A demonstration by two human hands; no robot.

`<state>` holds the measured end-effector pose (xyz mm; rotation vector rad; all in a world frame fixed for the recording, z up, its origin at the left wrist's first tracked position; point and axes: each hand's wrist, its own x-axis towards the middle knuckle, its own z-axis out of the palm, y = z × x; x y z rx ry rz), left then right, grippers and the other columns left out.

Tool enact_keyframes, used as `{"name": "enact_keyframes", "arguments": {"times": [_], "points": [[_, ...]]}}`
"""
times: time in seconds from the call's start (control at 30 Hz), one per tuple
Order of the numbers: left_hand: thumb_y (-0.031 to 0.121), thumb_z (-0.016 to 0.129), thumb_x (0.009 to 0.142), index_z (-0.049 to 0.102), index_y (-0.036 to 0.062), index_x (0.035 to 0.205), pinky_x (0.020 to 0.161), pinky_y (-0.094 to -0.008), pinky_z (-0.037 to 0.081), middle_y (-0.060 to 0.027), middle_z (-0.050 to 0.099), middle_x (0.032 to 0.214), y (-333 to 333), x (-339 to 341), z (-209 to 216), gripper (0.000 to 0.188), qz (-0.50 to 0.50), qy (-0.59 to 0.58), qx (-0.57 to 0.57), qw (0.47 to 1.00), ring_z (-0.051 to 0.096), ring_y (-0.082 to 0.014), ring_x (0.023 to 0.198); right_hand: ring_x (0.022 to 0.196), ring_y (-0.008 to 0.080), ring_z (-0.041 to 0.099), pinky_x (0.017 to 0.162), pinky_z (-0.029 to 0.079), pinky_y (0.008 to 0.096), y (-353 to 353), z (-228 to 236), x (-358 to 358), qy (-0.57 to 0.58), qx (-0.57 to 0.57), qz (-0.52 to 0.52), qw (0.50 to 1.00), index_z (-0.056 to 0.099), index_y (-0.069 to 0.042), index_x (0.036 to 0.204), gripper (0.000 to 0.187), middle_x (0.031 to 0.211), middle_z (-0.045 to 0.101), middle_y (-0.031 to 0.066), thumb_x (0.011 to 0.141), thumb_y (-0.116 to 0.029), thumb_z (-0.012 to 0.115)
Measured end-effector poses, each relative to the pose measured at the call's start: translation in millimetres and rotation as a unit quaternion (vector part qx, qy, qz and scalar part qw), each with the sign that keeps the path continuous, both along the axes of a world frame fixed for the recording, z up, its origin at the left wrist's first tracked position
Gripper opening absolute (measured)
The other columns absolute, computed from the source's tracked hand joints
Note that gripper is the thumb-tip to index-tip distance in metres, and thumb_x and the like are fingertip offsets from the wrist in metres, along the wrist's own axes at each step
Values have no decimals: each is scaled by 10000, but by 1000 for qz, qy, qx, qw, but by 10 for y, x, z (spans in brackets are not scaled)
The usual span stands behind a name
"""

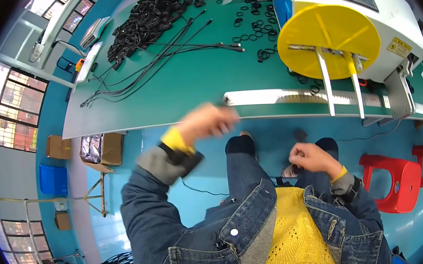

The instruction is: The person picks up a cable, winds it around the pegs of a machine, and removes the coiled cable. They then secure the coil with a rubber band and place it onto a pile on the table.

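Observation:
My left hand (208, 122) is over the table's near edge, by the left end of a steel ruler (259, 97). Motion smears its fingers, so I cannot tell whether it holds anything. Lower and to the right, my right hand (313, 158) is curled into a loose fist in front of the table; nothing shows sticking out of it. Several long black cables (164, 60) with metal-tipped plugs lie loose on the green table (183, 104). Behind them is a heap of bundled black cables (145, 24). Small black rings (260, 28) are scattered to the right of the cables.
A white machine (404, 16) with a screen stands on the right; its yellow disc (326, 32) bears two prongs (326, 83) jutting toward me. Red stools (394, 180) stand at the lower right. An open cardboard box (111, 149) and a blue bin (53, 179) are at the left.

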<state>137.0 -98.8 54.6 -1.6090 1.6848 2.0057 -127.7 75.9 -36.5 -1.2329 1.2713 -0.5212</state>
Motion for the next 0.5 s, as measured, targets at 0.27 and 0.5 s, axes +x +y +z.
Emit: {"name": "enact_keyframes", "arguments": {"times": [0.27,0.5], "points": [[326,570,834,543,22,1128,873,-397,427,-190,608,994,-2891,1015,141,424,218,69,-541,809,563,-332,972,560,74,519,501,420,218,84,-428,-52,-11,98,-78,992,559,-20,812,172,640,564,17,823,-191,568],[338,570,803,620,46,995,824,-393,440,-176,614,976,-3252,246,-771,353,44,-285,-642,710,567,-327,959,565,80,527,505,422,219,7,-442,-7,41,59,-88,994,564,-13,822,158,645,570,23,822,-171,564]]}}
